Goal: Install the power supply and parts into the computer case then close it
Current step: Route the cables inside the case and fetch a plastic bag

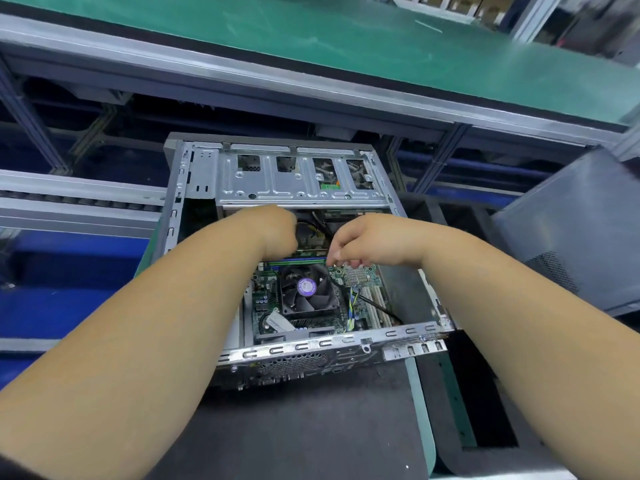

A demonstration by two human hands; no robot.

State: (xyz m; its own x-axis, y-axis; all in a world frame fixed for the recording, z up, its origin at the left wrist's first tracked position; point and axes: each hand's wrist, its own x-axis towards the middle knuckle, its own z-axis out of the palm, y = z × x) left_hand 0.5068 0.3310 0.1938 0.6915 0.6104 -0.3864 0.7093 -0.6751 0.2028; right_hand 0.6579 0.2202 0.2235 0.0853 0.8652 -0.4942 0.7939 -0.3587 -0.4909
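Metal computer case (207, 174) lies open under both hands: left hand (277, 233) curled, right hand (360, 240) pinching black cable (372, 301).

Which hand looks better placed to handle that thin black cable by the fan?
Probably the right hand: its curled fingertips sit at the black cable beside the fan. The left hand reaches deeper inside.

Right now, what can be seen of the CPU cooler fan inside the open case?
The CPU cooler fan is a square black plastic frame with dark blades and a round purple hub sticker whose print is too small to read. It lies flat, facing up, on the green motherboard in the near part of the open computer case. A thin black cable runs past its right side. The right hand hovers just beyond it with curled fingers; the left hand reaches deeper. Neither visibly touches the fan.
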